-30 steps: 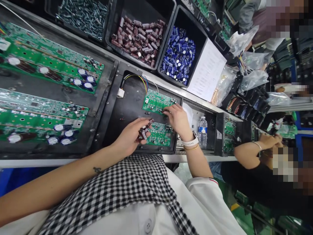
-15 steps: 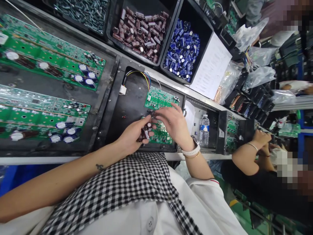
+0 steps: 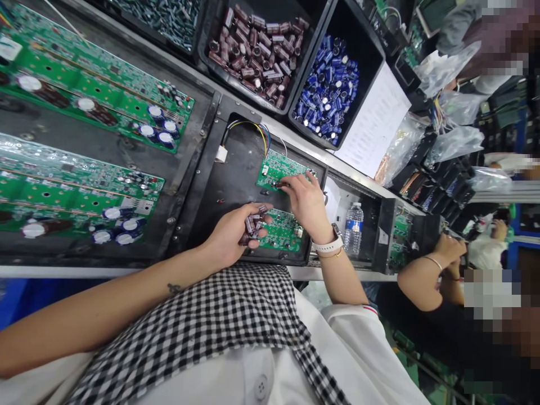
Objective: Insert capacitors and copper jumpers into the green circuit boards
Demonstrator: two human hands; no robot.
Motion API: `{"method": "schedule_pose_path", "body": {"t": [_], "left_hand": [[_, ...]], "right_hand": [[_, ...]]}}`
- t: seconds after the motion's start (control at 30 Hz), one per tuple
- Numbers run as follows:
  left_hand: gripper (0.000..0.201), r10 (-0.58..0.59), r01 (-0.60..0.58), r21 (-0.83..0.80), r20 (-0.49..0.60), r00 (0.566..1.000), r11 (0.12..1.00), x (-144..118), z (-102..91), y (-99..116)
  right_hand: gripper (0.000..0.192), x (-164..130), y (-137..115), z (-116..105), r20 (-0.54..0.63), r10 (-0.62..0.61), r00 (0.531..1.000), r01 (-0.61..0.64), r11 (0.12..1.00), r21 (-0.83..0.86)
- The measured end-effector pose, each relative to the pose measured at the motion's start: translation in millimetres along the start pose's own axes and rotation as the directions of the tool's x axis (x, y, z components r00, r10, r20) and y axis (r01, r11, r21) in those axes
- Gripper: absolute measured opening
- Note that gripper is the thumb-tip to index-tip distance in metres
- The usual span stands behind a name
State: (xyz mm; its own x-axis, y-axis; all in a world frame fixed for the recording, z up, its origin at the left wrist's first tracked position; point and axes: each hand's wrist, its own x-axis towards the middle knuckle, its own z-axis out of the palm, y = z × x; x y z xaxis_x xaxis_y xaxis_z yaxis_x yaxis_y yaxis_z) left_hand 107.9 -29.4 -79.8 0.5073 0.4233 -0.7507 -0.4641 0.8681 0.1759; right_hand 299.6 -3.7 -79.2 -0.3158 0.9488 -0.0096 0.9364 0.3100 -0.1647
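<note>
My left hand (image 3: 230,233) is cupped around several brown cylindrical capacitors (image 3: 253,224), just left of the lower green circuit board (image 3: 280,239). My right hand (image 3: 307,205) reaches over the upper green circuit board (image 3: 278,163). Its fingertips pinch what looks like a dark brown capacitor (image 3: 279,184) at that board's lower edge, mostly covered by the fingers. Both boards lie in a black tray (image 3: 211,194). Coloured wires with a white connector (image 3: 221,153) run from the upper board.
Behind the tray stand a bin of brown capacitors (image 3: 215,53) and a bin of blue capacitors (image 3: 367,53). Larger boards (image 3: 97,90) with capacitors fitted lie at left. Printed paper (image 3: 379,118) and a water bottle (image 3: 353,228) are at right, near another person's arm (image 3: 422,281).
My right hand has moved from beside the left hand's capacitors up to the upper board, its fingertips now at that board's lower edge. My left hand still holds its capacitors. The view has shifted slightly.
</note>
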Motion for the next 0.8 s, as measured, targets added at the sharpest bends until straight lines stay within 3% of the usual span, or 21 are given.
{"method": "schedule_pose_path", "body": {"t": [0.27, 0.53, 0.67, 0.8], "left_hand": [[0.026, 0.015, -0.015, 0.015, -0.002, 1.0, 1.0, -0.3, -0.5, -0.2], [0.028, 0.073, -0.068, 0.045, -0.126, 0.989, 0.997, 5.2, -1.4, -3.9], [0.034, 0.044, -0.043, 0.018, -0.101, 0.994, 0.999, 4.5, -1.0, -3.2], [0.041, 0.025, -0.025, -0.013, 0.001, 1.0, 1.0, 3.3, -0.6, -1.8]], "right_hand": [[0.027, 2.3, -0.6, -2.0, 0.033, -0.03, 0.999, 0.03, 1.0, -0.003], [0.031, -1.3, 3.1, 2.5, 0.028, -0.13, 0.991, 0.131, 0.99, -0.051], [0.032, -2.8, -7.6, -12.6, -0.01, -0.087, 0.996, 0.087, 0.985, 0.148], [0.029, -2.1, -27.1, -24.6, 0.069, -0.176, 0.982, 0.14, 0.921, 0.363]]}}
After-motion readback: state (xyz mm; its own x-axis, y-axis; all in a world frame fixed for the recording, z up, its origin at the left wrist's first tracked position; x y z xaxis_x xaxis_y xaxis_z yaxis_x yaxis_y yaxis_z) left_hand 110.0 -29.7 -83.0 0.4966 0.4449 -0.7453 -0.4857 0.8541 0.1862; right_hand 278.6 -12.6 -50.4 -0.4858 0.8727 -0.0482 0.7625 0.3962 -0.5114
